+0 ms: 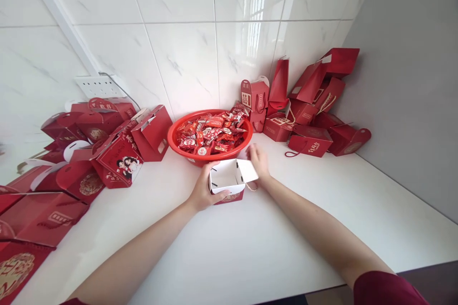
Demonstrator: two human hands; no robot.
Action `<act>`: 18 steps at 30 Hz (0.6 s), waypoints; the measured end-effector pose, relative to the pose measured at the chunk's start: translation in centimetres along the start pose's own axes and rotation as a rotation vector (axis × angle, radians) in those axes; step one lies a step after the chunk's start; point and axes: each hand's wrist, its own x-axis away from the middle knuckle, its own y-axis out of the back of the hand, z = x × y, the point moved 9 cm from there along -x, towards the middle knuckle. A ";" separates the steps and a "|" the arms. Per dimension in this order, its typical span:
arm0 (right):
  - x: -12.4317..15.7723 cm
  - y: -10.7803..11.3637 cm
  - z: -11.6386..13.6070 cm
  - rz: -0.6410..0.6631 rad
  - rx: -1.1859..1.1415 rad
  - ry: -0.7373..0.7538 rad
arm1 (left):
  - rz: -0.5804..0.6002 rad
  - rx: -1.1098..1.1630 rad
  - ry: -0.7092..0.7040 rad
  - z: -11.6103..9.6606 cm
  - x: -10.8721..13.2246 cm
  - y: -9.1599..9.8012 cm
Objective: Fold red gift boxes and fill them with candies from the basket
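A small red candy box (229,196) with a white inside stands on the white table in front of me, its top open. My left hand (204,190) grips its left side, thumb over the front edge and fingers behind. A white flap (247,170) folds out to the right, and a twisted cord handle (252,187) hangs below it. My right hand (258,163) is beside this flap, fingers loosely bent and partly apart, with nothing visible in them. Just behind the box sits a red plastic basket (174,145) heaped with red-wrapped candies (213,133).
Several red gift boxes (67,186) crowd the left side of the table. More red boxes (310,140) are piled at the back right, by a grey panel (404,81). A socket strip (100,86) with a cable is on the tiled wall.
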 end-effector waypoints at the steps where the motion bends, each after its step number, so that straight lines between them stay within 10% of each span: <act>1: -0.7 1.4 0.9 -0.083 -0.003 0.027 | 0.000 -0.008 0.001 0.0 0.1 0.0; 5: -3.8 3.5 6.0 -0.157 -0.009 0.159 | 0.041 0.015 -0.005 -0.3 0.0 -0.3; 9: -5.9 -2.2 9.7 0.254 0.076 0.239 | 0.048 0.057 -0.017 -0.8 -0.1 -0.4; 18: -6.3 -11.5 6.8 0.807 0.298 0.182 | 0.063 0.112 -0.011 -0.7 -0.3 -0.6</act>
